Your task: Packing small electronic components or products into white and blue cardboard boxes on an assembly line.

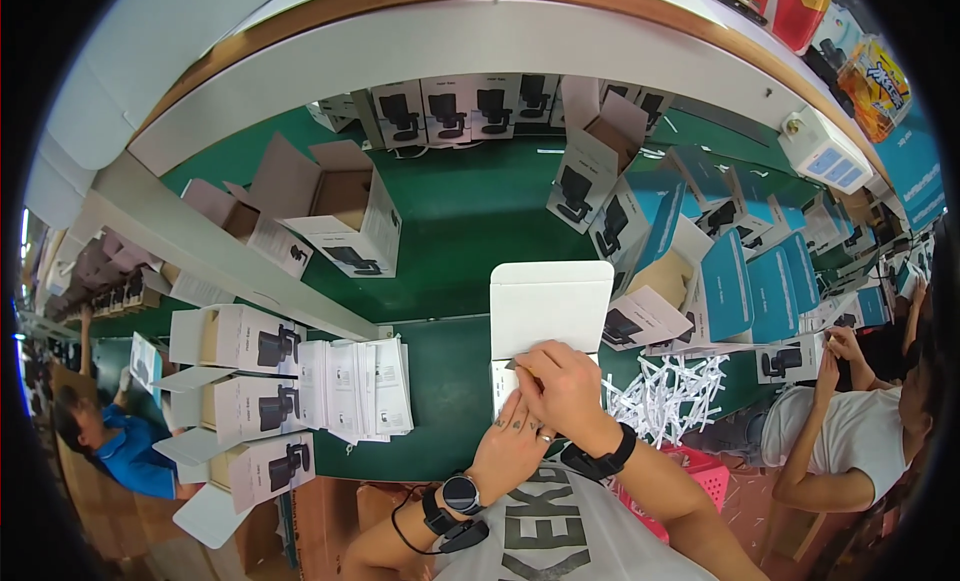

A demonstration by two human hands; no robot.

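Note:
Straight ahead of me a white cardboard box (505, 383) stands at the table's near edge, its white lid flap (551, 299) raised. My left hand (508, 451) is closed against the near part of the box, a watch on its wrist. My right hand (562, 386) sits above and beside it, bent over the box's top edge with its fingers pressed together. A small dark bit shows by those fingertips; what they hold, if anything, is hidden. Both hands touch each other and cover much of the box.
White paper strips (665, 396) lie in a pile to the right. Leaflet stacks (360, 386) and open printed boxes (255, 406) are on the left. More open boxes (345, 216) stand behind; blue-flapped ones (725, 286) crowd the right. Co-workers (840, 441) are at both sides.

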